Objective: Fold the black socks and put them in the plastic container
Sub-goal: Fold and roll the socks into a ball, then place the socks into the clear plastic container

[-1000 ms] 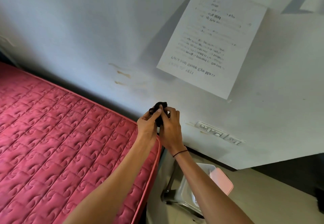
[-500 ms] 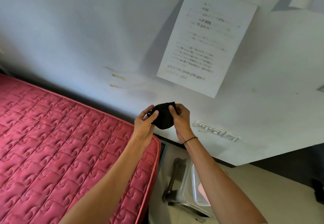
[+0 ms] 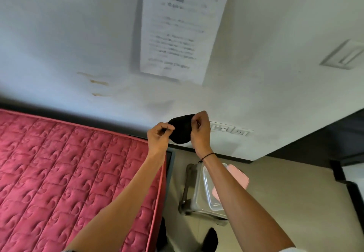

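A red quilted mattress (image 3: 65, 177) with a swirl pattern fills the area to the left of and below the hands. Behind and above the hands is a pale wall (image 3: 69, 35) marked with a few brownish stains (image 3: 98, 83) up and to the left. A printed sheet of paper (image 3: 181, 27) hangs on the wall directly above the hands; its text is too blurred to read. Just right of the hands sits a white wall socket strip (image 3: 230, 129). Below the hands lies a beige floor (image 3: 285, 196). A pink lid (image 3: 239, 177) rests below the right wrist.
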